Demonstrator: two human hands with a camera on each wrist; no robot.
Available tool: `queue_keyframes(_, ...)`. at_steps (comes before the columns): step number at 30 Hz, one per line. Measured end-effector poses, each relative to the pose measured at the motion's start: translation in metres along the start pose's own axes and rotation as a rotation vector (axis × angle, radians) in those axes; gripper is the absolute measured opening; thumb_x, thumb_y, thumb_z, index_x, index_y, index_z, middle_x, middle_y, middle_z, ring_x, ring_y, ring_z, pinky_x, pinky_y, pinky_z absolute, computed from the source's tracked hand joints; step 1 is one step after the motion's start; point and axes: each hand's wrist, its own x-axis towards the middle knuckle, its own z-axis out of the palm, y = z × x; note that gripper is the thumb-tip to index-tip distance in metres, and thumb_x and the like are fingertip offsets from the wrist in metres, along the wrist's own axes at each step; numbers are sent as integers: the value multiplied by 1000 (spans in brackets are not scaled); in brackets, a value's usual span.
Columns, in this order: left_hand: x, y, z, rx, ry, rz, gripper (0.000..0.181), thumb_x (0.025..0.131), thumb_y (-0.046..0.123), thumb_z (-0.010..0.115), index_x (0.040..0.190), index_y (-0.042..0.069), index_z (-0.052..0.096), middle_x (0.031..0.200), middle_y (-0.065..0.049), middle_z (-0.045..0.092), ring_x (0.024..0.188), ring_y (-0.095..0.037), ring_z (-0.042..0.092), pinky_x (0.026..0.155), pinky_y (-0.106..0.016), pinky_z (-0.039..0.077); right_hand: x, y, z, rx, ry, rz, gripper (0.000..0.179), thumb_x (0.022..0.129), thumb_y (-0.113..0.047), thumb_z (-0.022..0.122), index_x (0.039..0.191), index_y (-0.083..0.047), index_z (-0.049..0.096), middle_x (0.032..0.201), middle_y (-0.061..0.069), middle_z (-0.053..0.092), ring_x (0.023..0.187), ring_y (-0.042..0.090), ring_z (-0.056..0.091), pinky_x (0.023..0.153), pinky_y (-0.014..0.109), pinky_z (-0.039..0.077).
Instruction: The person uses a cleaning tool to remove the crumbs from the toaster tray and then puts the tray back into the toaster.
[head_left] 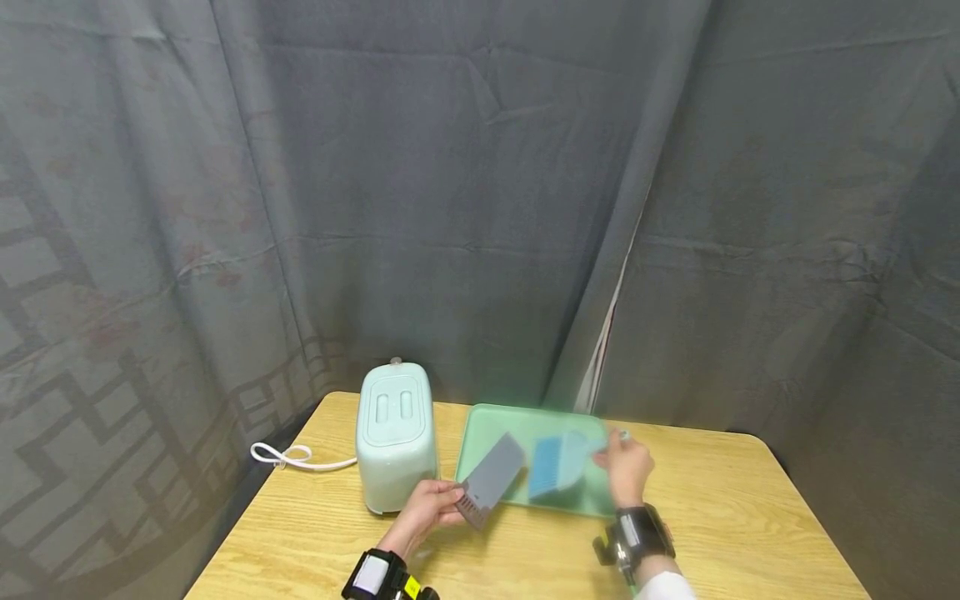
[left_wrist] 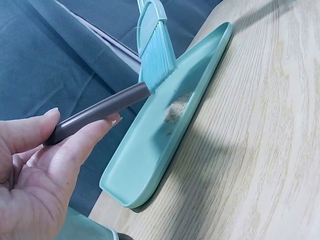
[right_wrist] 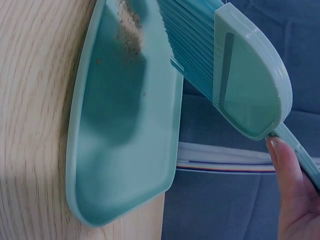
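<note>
My left hand (head_left: 435,504) pinches a flat grey crumb tray (head_left: 492,475) with slots at its near end, thumb above and fingers beneath. It is held tilted in the air near the left part of a green serving tray (head_left: 487,417). In the left wrist view, only its dark narrow edge shows. My right hand (head_left: 628,467) grips the handle of a light-blue hand brush (right_wrist: 252,85). The brush bristles (left_wrist: 159,57) point left, over the serving tray. A small heap of crumbs (left_wrist: 176,110) lies on the serving tray, with a few loose bits around it.
A pale green toaster (head_left: 396,442) with a lid on top stands just left of my left hand. Its white cord (head_left: 300,458) lies looped at the table's left edge. The wooden table (head_left: 720,500) backs onto a grey curtain (head_left: 450,208).
</note>
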Motion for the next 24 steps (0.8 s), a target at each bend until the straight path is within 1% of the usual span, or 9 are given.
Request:
queue_keyframes(3, 1, 0, 0, -4, 0, -6, 33, 102, -4, 50, 120, -32, 49, 107, -34, 69, 88, -18, 74, 80, -31, 65, 2, 0, -5, 21, 10, 21, 39, 107, -21, 50, 95, 12, 66, 72, 21, 71, 52, 10, 68, 50, 12, 54)
queue_keyframes(5, 1, 0, 0, -7, 5, -11, 33, 102, -4, 50, 121, -32, 49, 106, -33, 70, 87, -17, 74, 80, -31, 65, 4, -1, -7, 52, 5, 35, 39, 108, -22, 49, 99, 13, 65, 74, 22, 72, 52, 5, 65, 51, 15, 56)
queue_keyframes(7, 2, -1, 0, -7, 7, -11, 34, 102, -4, 50, 121, -32, 49, 105, -33, 70, 85, -16, 74, 79, -31, 65, 6, -3, -8, 97, -16, 46, 40, 108, -23, 49, 104, 15, 64, 76, 23, 71, 52, 2, 64, 53, 19, 60)
queue_keyframes(9, 2, -1, 0, -7, 6, -9, 34, 102, -4, 50, 121, -32, 49, 105, -33, 70, 85, -16, 74, 79, -31, 65, 7, -7, -9, 145, -57, 59, 42, 108, -24, 50, 110, 16, 61, 77, 23, 72, 53, 1, 64, 56, 22, 62)
queue_keyframes(13, 2, -1, 0, -9, -2, 0, 35, 103, -3, 50, 123, -32, 48, 106, -34, 70, 85, -16, 74, 80, -31, 64, 5, -17, -2, 198, -166, 63, 45, 108, -26, 52, 117, 17, 58, 76, 20, 72, 56, 6, 68, 62, 26, 64)
queue_keyframes(15, 2, 0, 0, -14, -1, 0, 35, 103, -3, 50, 123, -32, 49, 105, -32, 70, 85, -16, 74, 80, -31, 64, 1, -22, 3, 203, -217, 47, 44, 108, -26, 53, 117, 17, 59, 77, 18, 72, 58, 9, 69, 63, 26, 64)
queue_keyframes(18, 3, 1, 1, -18, 1, 1, 35, 103, -3, 50, 122, -32, 49, 104, -30, 71, 84, -15, 73, 79, -31, 65, -4, -27, 10, 211, -275, 14, 41, 107, -23, 53, 118, 16, 59, 81, 18, 72, 62, 14, 71, 63, 29, 65)
queue_keyframes(20, 2, 2, 2, -21, 1, 1, 34, 102, -3, 50, 122, -31, 50, 103, -30, 71, 83, -14, 74, 80, -31, 64, -7, -28, 13, 203, -289, -6, 38, 107, -21, 53, 117, 15, 60, 83, 19, 72, 64, 16, 71, 64, 32, 66)
queue_keyframes(24, 1, 3, 2, -20, -7, 5, 34, 102, -3, 50, 121, -31, 50, 104, -32, 70, 83, -15, 74, 80, -31, 64, -9, -26, 16, 176, -276, -46, 35, 107, -20, 54, 112, 14, 63, 83, 21, 72, 67, 23, 73, 64, 34, 66)
